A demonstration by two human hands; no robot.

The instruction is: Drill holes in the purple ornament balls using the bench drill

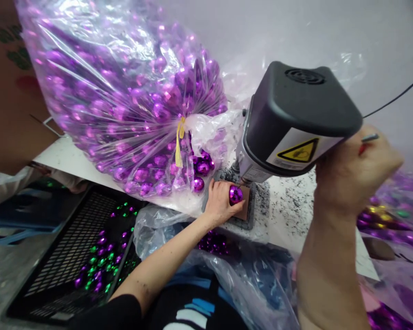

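Observation:
A small benchtop drill press (296, 123) with a dark grey housing and a yellow warning label stands on the white table (292, 201). At its base, my left hand (222, 200) holds a shiny purple faceted ball (236, 195) on a brown block (245, 208), under the machine's head. The spot where the bit meets the ball is mostly hidden. My right hand (358, 167) is closed in a fist at the machine's right side. A short grey and red end (367, 139) sticks out by its fingers, apparently the press lever, whose rest is hidden.
A big tied clear bag (124, 101) of purple balls fills the left of the table, with loose purple balls (202, 168) by its neck. A black crate (55, 270) holds purple and green balls. Plastic sheeting (254, 270) covers my lap. Dark shavings and a cable (395, 97) lie right.

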